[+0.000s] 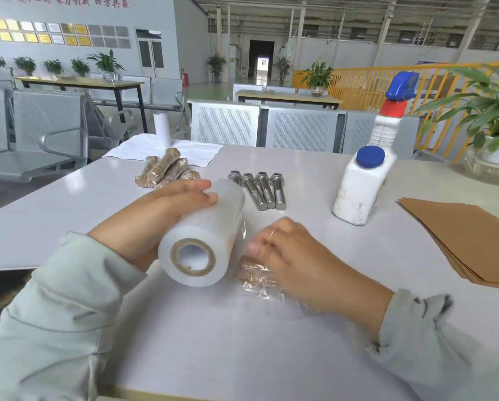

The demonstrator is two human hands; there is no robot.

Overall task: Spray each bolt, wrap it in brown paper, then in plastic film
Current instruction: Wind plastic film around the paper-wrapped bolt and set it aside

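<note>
My left hand point(158, 215) grips a roll of clear plastic film point(205, 238) that lies on the white table point(69, 215). Film stretches from the roll to a brown-paper-wrapped bolt point(254, 274), which my right hand point(297, 256) holds against the table, fingers curled over it. Several bare steel bolts point(260, 189) lie side by side beyond the roll. A pile of several finished wrapped bolts point(167, 169) sits further back on the left. A stack of brown paper sheets point(468, 241) lies at the right. Behind the bare bolts stands a white spray bottle point(387, 125).
A white bottle with a blue cap point(361, 186) stands in front of the sprayer. At the table's far edge lie a white cloth point(196, 153) and a white roll point(162, 130). A potted plant point(491, 123) sits at the far right. Metal chairs point(48, 125) stand beyond the table.
</note>
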